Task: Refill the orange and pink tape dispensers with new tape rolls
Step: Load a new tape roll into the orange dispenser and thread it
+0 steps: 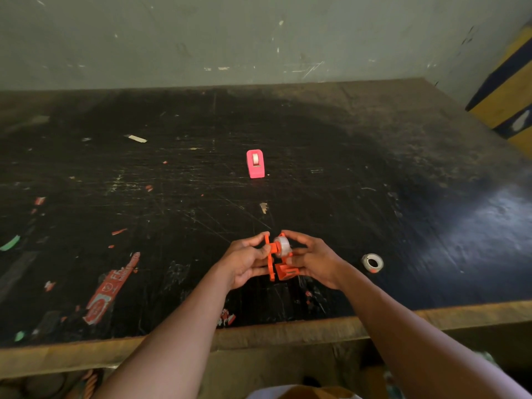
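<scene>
The orange tape dispenser [280,269] is split into two halves, held just above the black table near its front edge. My left hand [246,262] grips the left half with its hub. The right half is gripped by my right hand [312,262]. A clear tape roll [283,246] sits on the hub between the halves. Farther back at the table's middle, the pink tape dispenser [255,163] stands upright with a roll inside. To the right of my hands, a second tape roll [372,262] lies flat on the table.
The black scratched table [374,182] carries red label scraps [110,289] at the front left and small paper bits. A grey wall runs along the back. A yellow and dark striped post [509,90] stands at the far right.
</scene>
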